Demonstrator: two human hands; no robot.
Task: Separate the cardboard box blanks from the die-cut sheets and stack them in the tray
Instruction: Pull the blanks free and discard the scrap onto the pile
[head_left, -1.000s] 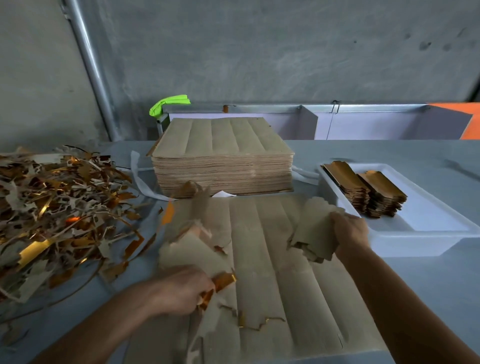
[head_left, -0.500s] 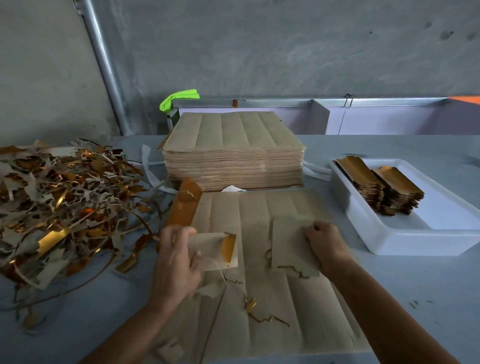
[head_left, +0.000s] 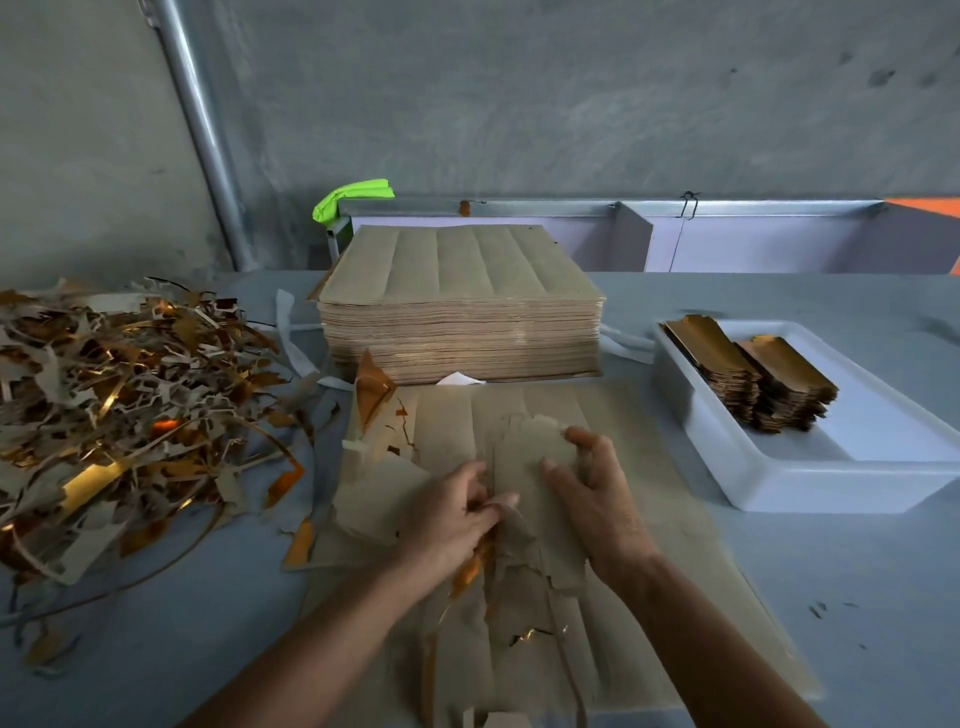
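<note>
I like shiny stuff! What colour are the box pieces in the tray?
Shiny gold-brown, the stacked blanks; head view.

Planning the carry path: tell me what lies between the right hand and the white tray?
In the head view, only the flat die-cut sheet and a strip of bare table separate the right hand from the tray.

The die-cut sheets (head_left: 460, 306) are matt brown-grey cardboard with pressed crease lines. The stacked blanks (head_left: 748, 371) and the scrap heap (head_left: 119, 415) show a glossy gold foil face. The tray (head_left: 779, 483) is smooth white plastic, the pipe (head_left: 202, 135) dull metal, the wall (head_left: 519, 93) rough concrete.
</note>
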